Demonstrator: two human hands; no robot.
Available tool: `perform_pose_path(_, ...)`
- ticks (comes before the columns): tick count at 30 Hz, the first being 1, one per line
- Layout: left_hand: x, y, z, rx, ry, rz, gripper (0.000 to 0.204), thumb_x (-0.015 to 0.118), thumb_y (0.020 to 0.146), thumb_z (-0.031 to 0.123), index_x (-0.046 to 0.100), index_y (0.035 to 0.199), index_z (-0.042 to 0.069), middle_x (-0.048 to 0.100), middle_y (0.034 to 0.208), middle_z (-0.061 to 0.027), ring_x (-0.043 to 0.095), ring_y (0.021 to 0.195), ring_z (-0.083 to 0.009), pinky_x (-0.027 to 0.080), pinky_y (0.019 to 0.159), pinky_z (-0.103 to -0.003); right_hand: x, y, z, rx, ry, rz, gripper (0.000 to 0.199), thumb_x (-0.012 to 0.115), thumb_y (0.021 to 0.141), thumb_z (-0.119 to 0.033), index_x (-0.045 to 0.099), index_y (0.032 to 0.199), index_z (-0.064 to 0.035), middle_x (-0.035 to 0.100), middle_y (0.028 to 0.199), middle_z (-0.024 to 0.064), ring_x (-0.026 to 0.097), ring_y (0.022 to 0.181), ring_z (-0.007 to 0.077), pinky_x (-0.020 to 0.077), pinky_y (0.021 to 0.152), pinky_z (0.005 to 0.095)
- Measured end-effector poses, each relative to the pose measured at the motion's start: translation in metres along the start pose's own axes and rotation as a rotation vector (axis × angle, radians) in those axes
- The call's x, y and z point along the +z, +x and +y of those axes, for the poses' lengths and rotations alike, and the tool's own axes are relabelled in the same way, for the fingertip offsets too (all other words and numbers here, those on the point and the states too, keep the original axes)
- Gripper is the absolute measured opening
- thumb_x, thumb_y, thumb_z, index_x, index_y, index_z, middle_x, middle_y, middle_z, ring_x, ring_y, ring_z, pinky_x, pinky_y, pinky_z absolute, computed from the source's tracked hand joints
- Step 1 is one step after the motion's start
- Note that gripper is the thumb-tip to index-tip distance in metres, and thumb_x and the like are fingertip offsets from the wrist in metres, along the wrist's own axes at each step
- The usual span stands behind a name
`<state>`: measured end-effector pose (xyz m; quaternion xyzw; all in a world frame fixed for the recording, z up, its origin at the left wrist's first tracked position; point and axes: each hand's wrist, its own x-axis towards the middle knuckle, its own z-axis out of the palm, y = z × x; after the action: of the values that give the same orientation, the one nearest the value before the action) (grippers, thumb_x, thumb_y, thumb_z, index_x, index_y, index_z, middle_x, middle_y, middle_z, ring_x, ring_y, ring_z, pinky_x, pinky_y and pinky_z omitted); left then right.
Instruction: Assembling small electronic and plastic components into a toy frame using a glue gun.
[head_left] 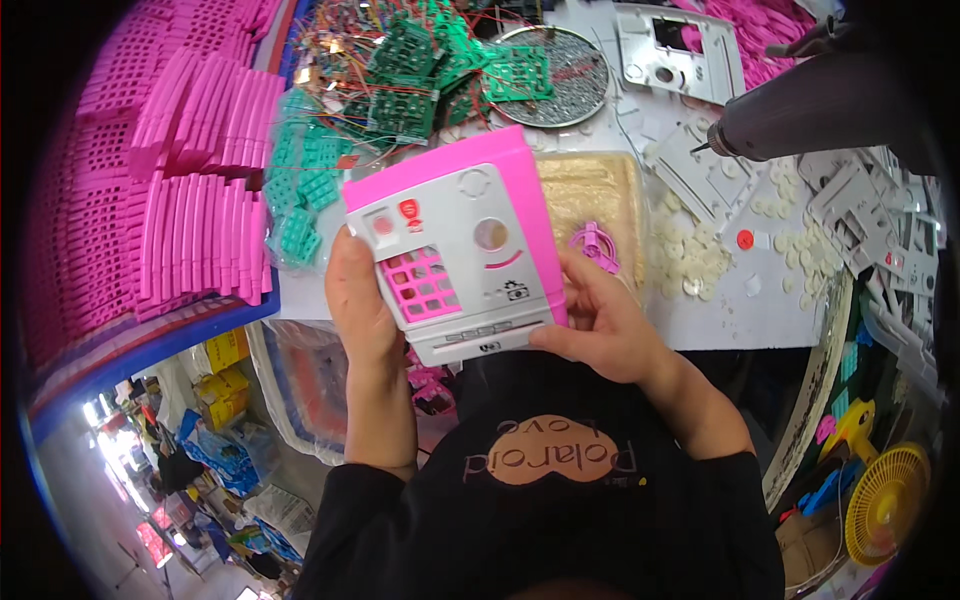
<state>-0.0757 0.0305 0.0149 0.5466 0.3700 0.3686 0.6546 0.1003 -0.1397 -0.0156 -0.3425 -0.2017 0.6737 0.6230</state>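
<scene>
Holding pink-and-white casing (457, 245); left grip (358, 295) upright; right grip (606, 322) aslant

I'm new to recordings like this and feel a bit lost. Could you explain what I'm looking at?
There is no robot here: these are a person's own bare left hand and right hand. The single picture comes from a wide fisheye camera on the person's head, looking down, so straight edges bend. The hands hold a pink-and-white plastic housing, one at each side. On the white worktable lie green circuit boards, turquoise button pads and small cream discs. Stacked pink plastic parts stand at the left, and a dark electric screwdriver shows at upper right.
</scene>
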Motion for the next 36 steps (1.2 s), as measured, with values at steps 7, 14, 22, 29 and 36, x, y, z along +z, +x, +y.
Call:
perform_pose_path(7,0.016,0.014,-0.011,-0.079,0.022,-0.065,0.032,0.047,0.111,0.028,0.063,0.112,0.002,0.068,0.099,-0.0024,0.061,0.087,-0.0066,0.049,0.078,-0.024,0.01,-0.021,-0.002,-0.074,-0.102,0.147,0.054,0.062,0.097,0.002,0.038,0.145,0.0015,0.064,0.129,0.0139,0.065,0.114,0.0153,0.0531,0.097,0.0292)
perform_pose_path(14,0.027,0.034,0.002,0.035,0.053,-0.098,0.024,0.052,0.109,0.022,0.062,0.098,0.003,0.064,0.088,0.0011,0.054,0.08,-0.0039,0.046,0.071,-0.024,0.004,-0.022,0.004,-0.131,-0.146,0.177,0.057,0.064,0.098,-0.001,0.034,0.146,0.0035,0.065,0.128,0.0151,0.065,0.114,0.0155,0.0536,0.095,0.0283)
perform_pose_path(22,0.033,0.017,-0.001,0.282,0.322,-0.195,0.024,0.055,0.106,0.02,0.064,0.095,0.001,0.061,0.08,0.0016,0.051,0.074,-0.0051,0.043,0.065,-0.024,0.008,0.008,-0.048,-0.248,-0.261,0.321,0.032,0.068,0.098,-0.007,0.056,0.126,0.0046,0.07,0.109,0.01,0.069,0.095,0.0122,0.0594,0.081,0.0271)
perform_pose_path(29,0.025,0.016,0.004,0.0,0.186,-0.244,0.039,0.048,0.11,0.032,0.066,0.098,0.0,0.062,0.081,-0.0002,0.053,0.074,-0.0062,0.043,0.066,-0.024,0.001,0.015,-0.046,-0.402,-0.162,0.39,0.027,0.064,0.101,-0.01,0.059,0.124,0.003,0.07,0.108,0.0086,0.067,0.094,0.0111,0.056,0.083,0.0263)
perform_pose_path(36,0.018,-0.023,-0.025,0.136,0.403,-0.208,0.038,0.048,0.109,0.027,0.057,0.083,0.0,0.05,0.068,-0.0025,0.044,0.065,-0.01,0.039,0.059,-0.029,-0.003,0.023,-0.033,-0.512,-0.181,0.49,0.026,0.062,0.103,-0.017,0.06,0.121,0.0025,0.07,0.108,0.008,0.066,0.093,0.0107,0.0539,0.08,0.0252)
